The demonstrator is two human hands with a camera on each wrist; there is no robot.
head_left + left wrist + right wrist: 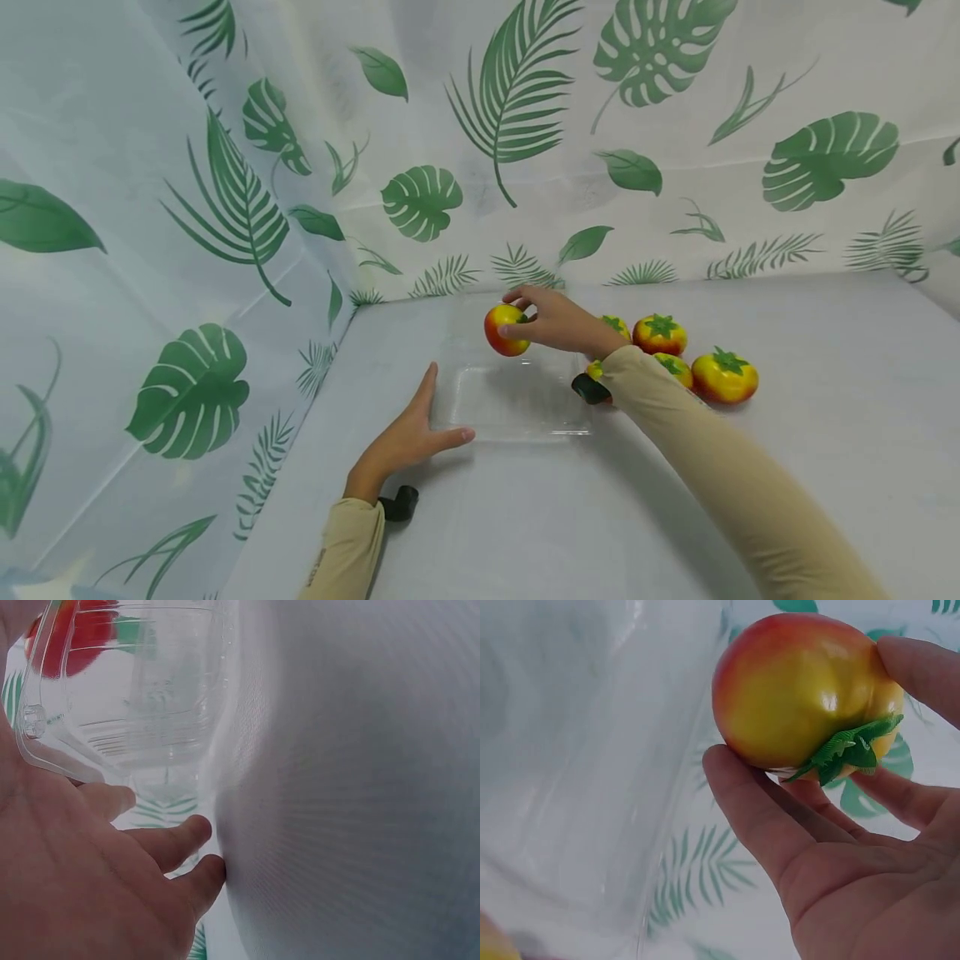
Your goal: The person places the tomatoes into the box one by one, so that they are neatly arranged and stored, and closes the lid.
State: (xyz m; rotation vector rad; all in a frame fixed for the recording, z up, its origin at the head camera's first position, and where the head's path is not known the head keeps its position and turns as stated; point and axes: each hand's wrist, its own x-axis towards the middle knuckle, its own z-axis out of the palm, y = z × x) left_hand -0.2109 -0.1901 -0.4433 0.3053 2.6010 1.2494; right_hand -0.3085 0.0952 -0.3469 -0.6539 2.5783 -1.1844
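A clear plastic container (517, 400) stands on the table, its wall also close up in the left wrist view (150, 712). Above its far part, my right hand (558, 321) holds a red-yellow fruit (507, 330) between thumb and fingers. The right wrist view shows this fruit (802, 690) with its green leafy top turned toward the palm of the hand (870, 885). My left hand (412, 433) is beside the container's left near corner, fingers extended and thumb apart; whether it touches the wall is unclear. In the left wrist view the hand (97, 862) lies next to the wall.
Several similar fruits sit to the right of the container, such as one at the back (660, 336) and one at the right (724, 378); my right forearm partly covers the group. A leaf-patterned curtain (517, 208) rises behind the table (825, 467) and on the left.
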